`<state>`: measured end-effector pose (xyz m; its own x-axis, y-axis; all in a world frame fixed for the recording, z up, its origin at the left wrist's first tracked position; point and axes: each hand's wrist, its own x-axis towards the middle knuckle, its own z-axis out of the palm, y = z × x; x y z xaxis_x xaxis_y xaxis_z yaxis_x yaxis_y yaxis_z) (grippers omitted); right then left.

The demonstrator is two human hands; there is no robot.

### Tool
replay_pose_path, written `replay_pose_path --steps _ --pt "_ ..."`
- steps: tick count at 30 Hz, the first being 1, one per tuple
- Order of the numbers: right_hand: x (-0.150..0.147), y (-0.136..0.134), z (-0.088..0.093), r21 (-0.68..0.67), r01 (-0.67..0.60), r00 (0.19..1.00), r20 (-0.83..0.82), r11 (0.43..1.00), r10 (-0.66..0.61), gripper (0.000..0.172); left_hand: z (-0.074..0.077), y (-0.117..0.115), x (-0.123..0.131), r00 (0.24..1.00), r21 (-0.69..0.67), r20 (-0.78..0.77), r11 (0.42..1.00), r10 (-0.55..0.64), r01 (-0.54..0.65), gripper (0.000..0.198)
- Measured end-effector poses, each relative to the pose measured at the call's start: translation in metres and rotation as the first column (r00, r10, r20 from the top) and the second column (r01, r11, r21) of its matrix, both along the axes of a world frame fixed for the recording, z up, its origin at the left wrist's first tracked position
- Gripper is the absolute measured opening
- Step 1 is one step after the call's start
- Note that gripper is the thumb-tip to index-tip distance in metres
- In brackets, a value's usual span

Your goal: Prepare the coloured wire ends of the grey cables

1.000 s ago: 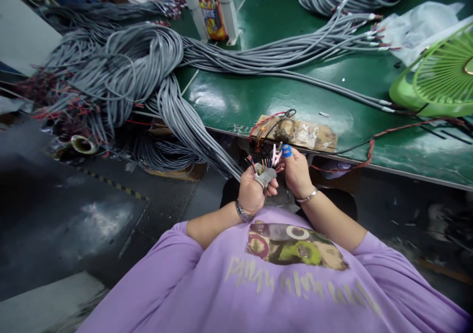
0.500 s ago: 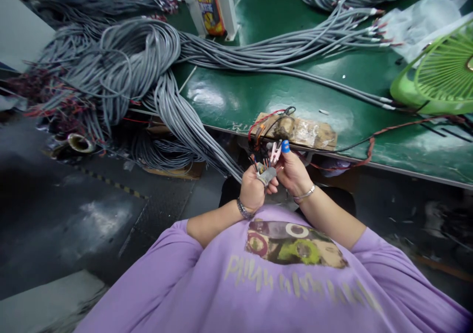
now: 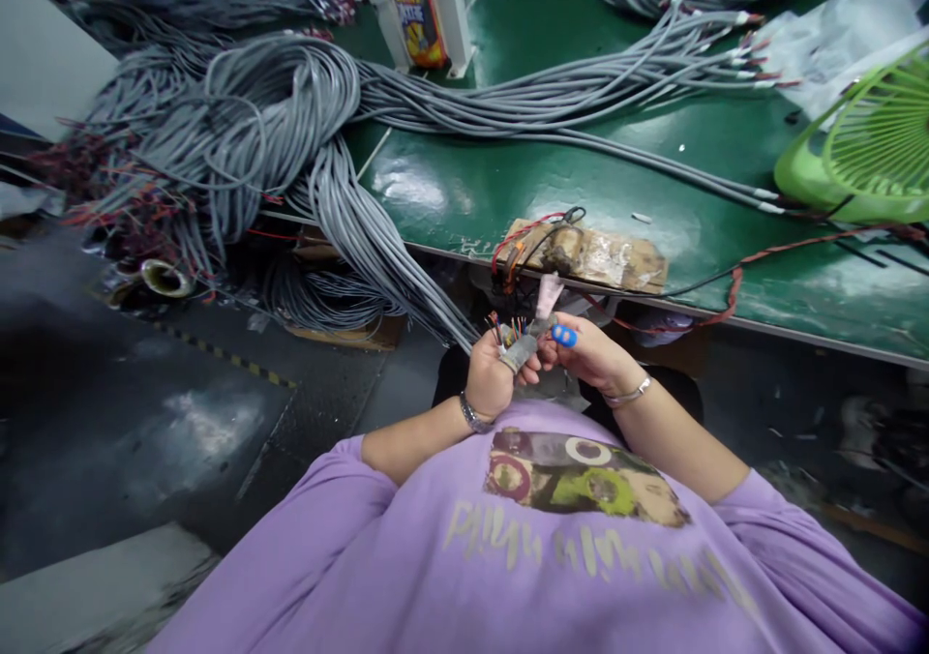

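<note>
My left hand (image 3: 489, 375) is closed around the end of a grey cable, whose thin coloured wires (image 3: 515, 327) fan out above the fist. A grey wrap (image 3: 518, 352) lies over its thumb. Close beside it, my right hand (image 3: 589, 352) is pinched at the wires, its thumb wearing a blue band (image 3: 564, 336). From its fingers a small pale pink item (image 3: 550, 294) sticks up; its kind is unclear and its lower part is hidden. The grey cables (image 3: 406, 267) run from the bench down to my left hand.
A big heap of coiled grey cable (image 3: 283, 103) covers the left of the green bench (image 3: 435, 185). A taped cardboard piece (image 3: 616, 259) with red and black leads lies at the front edge. To the right stand a green fan (image 3: 820, 175) and a plastic bag (image 3: 834, 44).
My right hand has turned and its thumb has come down beside the wires. The pale pink item has swung more upright. My left hand keeps its grip nearly in place.
</note>
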<state>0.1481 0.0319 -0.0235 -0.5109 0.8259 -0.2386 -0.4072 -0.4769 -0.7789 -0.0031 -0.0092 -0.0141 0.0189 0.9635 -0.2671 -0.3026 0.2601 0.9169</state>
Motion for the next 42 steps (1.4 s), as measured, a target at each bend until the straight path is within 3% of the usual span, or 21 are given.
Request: replay_pose_path --steps 5,9,11,18,21,26,37,42 --pt "-0.002 -0.010 0.003 0.136 0.148 0.979 0.122 0.980 -0.165 0.034 0.000 0.002 -0.002 0.997 -0.006 -0.035 0.997 -0.074 0.074 0.038" --pt "-0.006 -0.012 0.001 0.203 0.176 0.963 0.166 0.963 -0.211 0.032 0.002 0.002 -0.007 0.969 -0.059 -0.071 0.971 -0.235 0.231 0.040" --pt "-0.007 -0.011 0.000 0.193 0.176 0.964 0.164 0.965 -0.209 0.031 0.002 0.002 -0.008 0.965 -0.065 -0.071 0.967 -0.252 0.247 0.039" --pt "-0.004 -0.009 0.004 0.001 0.124 0.991 0.056 0.992 -0.124 0.038 0.003 0.001 -0.005 0.998 -0.066 0.024 0.996 -0.066 0.067 0.040" --pt "-0.005 -0.010 0.005 0.040 0.101 0.991 0.086 0.994 -0.104 0.037 0.003 0.002 -0.004 0.998 -0.074 0.022 0.995 -0.065 0.067 0.042" --pt "-0.011 -0.013 0.006 0.130 0.173 0.970 0.147 0.976 -0.191 0.034 0.001 0.002 -0.003 0.998 -0.069 0.036 0.996 -0.053 0.056 0.041" --pt "-0.013 -0.017 0.003 0.117 0.216 0.957 0.172 0.969 -0.234 0.031 0.009 0.006 -0.001 0.993 -0.084 0.069 0.992 0.097 -0.091 0.042" --pt "-0.008 -0.020 0.006 0.137 0.078 0.983 0.156 0.987 -0.099 0.025 0.009 0.004 -0.002 0.994 -0.072 0.063 0.994 0.090 -0.086 0.039"
